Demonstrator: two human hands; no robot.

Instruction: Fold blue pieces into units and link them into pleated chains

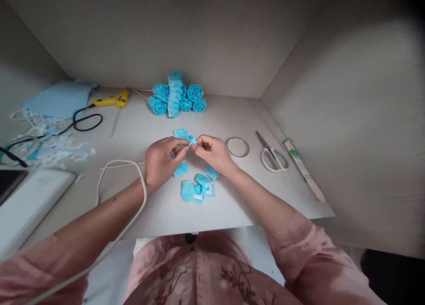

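Note:
My left hand (162, 160) and my right hand (214, 153) meet over the middle of the table. Both pinch one small light-blue petal piece (191, 139) between thumb and fingertips. Behind the fingers lies another blue piece (180, 133). Closer to me, cut blue pieces (187, 191) are scattered, several of them overlapping, with a single piece (212, 172) under my right wrist. A thin wooden stick (122, 165) points left from beneath my left hand; whether that hand also touches it is hidden.
Blue rolled flowers (195, 93) on sticks lie at the back wall. A yellow glue gun (113, 100), blue masks (59, 100) and white scraps (56, 148) are left. A tape ring (237, 147), scissors (272, 156) and packaged sticks (303, 169) are right. A white cable (145, 194) crosses my left forearm.

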